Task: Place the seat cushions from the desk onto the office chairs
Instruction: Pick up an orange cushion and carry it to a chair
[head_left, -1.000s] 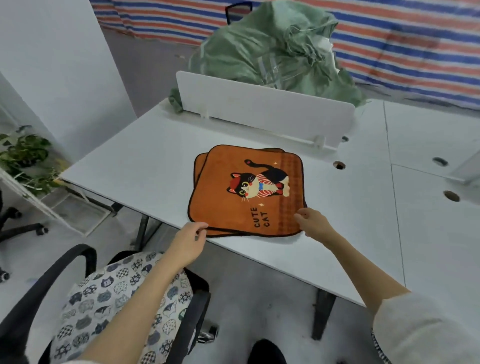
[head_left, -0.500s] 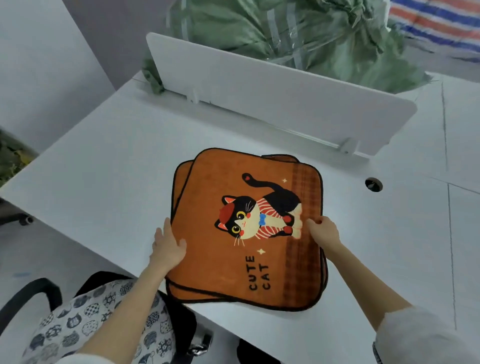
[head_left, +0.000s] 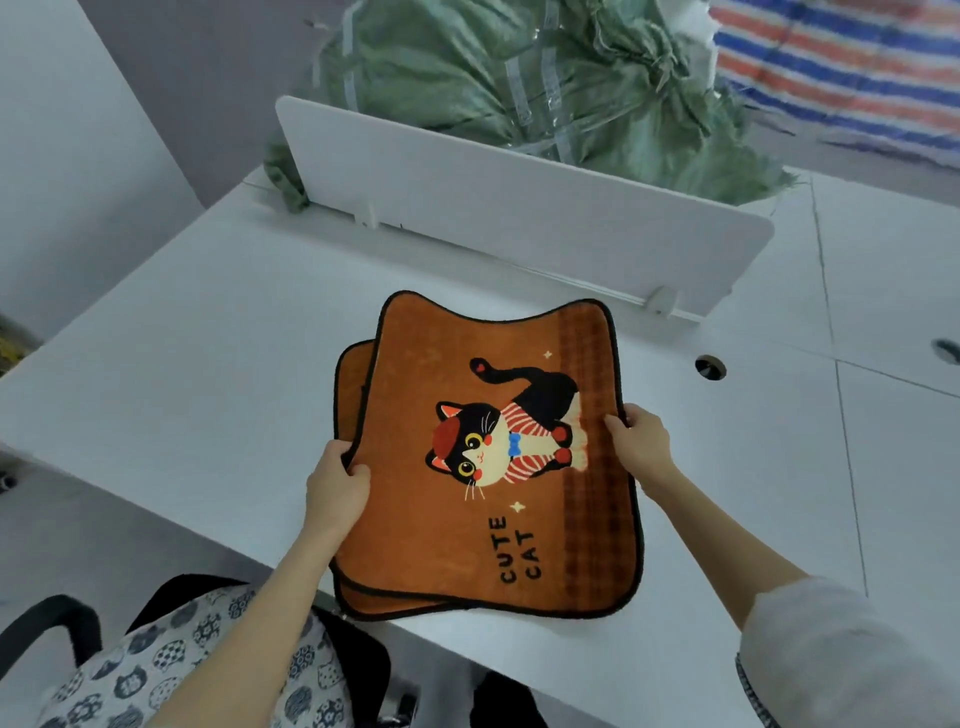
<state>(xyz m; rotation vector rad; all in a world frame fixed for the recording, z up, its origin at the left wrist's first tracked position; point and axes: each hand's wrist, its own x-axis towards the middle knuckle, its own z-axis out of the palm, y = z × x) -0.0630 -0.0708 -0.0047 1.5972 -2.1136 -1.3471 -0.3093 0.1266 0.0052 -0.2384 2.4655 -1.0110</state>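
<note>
1. Top cushion (head_left: 467, 467), orange with a cat print and "CUTE CAT" lettering, gripped at both side edges and bowed, its far edge dipping in the middle between two raised corners.
2. Left hand (head_left: 335, 488) clamped on the cushion's left edge, thumb lying on the printed face, the other fingers (head_left: 332, 451) curled under the rim.
3. Right hand (head_left: 641, 441) pinching the right edge by the checked border, thumb on top near the cat's feet, remaining fingers hidden beneath.
4. Second cushion (head_left: 352, 384), same orange with black trim, lying flat under the first; seen only as a strip beyond the left fingers and another along the near edge, below both wrists.
5. Both cushions over the white surface (head_left: 182, 364), near corners jutting past its front edge toward the person.
6. Chair (head_left: 171, 670) down and to the left of the left forearm, its seat covered in a cat-patterned fabric, black armrest (head_left: 47, 623) at the far left.
7. White divider (head_left: 519, 218) standing upright across the surface, well beyond both hands.
8. Green sacks (head_left: 519, 78) heaped behind the divider.
9. Round cable hole (head_left: 710, 367) in the surface, beyond and to the right of the right hand.
10. Striped tarp (head_left: 841, 62) at the upper right, behind the sacks.
11. Grey sleeve (head_left: 831, 660) pushed up on the right forearm.
</note>
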